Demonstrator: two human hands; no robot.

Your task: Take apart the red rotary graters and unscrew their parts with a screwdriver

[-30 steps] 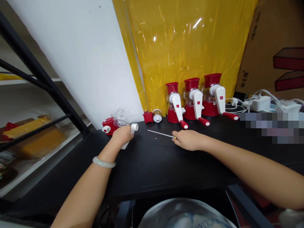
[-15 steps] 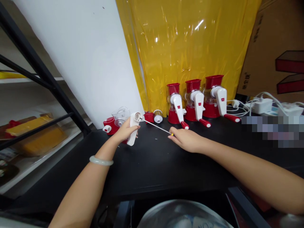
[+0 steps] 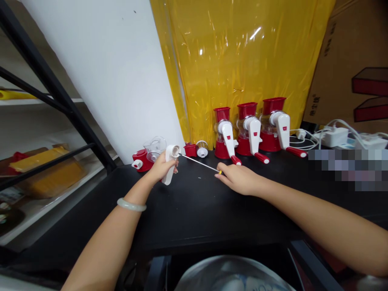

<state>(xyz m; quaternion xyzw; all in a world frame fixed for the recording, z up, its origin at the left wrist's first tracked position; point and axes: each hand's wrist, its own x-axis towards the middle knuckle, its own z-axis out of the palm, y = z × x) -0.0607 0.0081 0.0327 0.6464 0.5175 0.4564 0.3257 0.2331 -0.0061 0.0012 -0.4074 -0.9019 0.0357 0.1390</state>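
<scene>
Clasping a screwdriver [image 3: 198, 163], right hand [image 3: 238, 178] holds its tip at the hollow-ended crank [image 3: 168, 176] gripped by left hand [image 3: 159, 166].

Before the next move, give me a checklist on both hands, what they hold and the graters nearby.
1. Left hand grips the white crank handle: ok.
2. Right hand grips the screwdriver: ok.
3. Screwdriver tip at the crank handle's round opening: ok.
4. Tip fully seated inside: cannot tell, too small.
5. Three assembled rotary graters standing upright: ok.
6. Held crank handle mounted on a grater: not ok, detached.
</scene>
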